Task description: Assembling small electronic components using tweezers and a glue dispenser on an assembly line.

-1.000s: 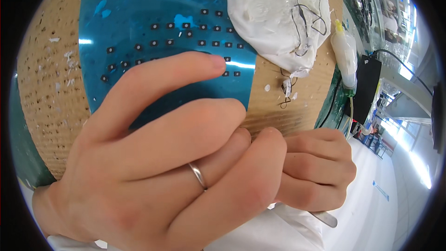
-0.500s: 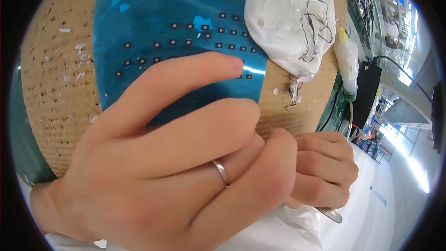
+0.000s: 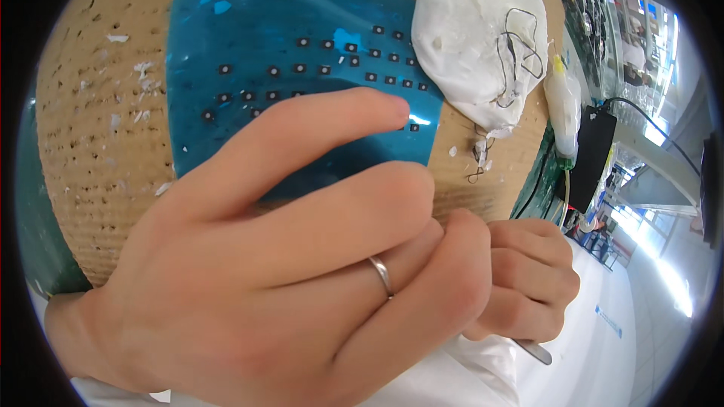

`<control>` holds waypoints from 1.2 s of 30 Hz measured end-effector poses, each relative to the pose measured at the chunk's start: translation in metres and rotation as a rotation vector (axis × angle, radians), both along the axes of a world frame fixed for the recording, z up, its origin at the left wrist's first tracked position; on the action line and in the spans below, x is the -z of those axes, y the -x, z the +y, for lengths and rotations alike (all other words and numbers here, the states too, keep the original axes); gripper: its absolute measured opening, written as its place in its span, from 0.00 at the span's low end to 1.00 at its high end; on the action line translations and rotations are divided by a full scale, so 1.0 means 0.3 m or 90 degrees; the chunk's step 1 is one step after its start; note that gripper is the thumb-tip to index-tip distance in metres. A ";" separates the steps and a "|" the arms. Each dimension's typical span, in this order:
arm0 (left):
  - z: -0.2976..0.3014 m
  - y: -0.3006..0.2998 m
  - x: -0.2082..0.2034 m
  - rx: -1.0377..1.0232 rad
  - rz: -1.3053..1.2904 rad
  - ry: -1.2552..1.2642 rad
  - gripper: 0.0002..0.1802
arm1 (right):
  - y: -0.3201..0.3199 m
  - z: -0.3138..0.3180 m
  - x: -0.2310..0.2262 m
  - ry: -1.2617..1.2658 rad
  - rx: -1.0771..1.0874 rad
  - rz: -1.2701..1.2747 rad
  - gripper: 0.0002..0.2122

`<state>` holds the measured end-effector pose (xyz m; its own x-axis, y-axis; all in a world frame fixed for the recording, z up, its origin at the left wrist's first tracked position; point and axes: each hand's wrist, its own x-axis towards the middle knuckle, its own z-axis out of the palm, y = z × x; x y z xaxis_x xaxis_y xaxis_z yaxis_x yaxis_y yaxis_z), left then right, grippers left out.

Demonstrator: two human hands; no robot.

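Observation:
My left hand [image 3: 302,279], with a silver ring on one finger, fills the lower middle. Its index finger reaches over a blue translucent sheet [image 3: 249,22], while the other fingers curl inward. Whatever they pinch is hidden behind the hand. Just to the right, my right hand [image 3: 532,279] is closed in a fist against the left fingertips. From under it pokes the rounded end of a slim metal tool [image 3: 537,351]; its other end is out of sight. Rows of small black square parts with pale centres [image 3: 300,68] lie on the blue sheet.
The sheet lies on brown pitted cardboard [image 3: 90,158] with white scraps. A crumpled white cloth or pouch [image 3: 460,38] sits at the far right, a thin dark wire loop [image 3: 515,68] on it. Beyond are a white bottle with a yellow tip [image 3: 562,105] and a black box [image 3: 592,154] with a cable.
The blue sheet and cloth appear slightly farther right in view. Both hands keep nearly the same pose, the left fingers a little farther right.

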<state>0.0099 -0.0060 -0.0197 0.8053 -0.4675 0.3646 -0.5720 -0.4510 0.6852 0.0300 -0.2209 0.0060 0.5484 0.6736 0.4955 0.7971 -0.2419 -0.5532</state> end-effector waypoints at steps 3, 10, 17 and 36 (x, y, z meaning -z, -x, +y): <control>-0.005 0.006 0.000 -0.002 0.002 -0.003 0.24 | 0.012 0.015 0.024 -0.021 0.027 -0.004 0.09; -0.012 0.009 -0.009 -0.007 0.000 0.007 0.24 | 0.010 0.018 0.007 -0.011 0.043 0.004 0.10; 0.005 -0.004 -0.048 -0.004 -0.014 0.019 0.24 | 0.000 0.002 -0.027 0.030 0.040 0.055 0.11; 0.039 0.080 -0.151 0.123 -0.127 0.198 0.37 | 0.015 -0.096 -0.077 -0.168 -0.289 0.708 0.10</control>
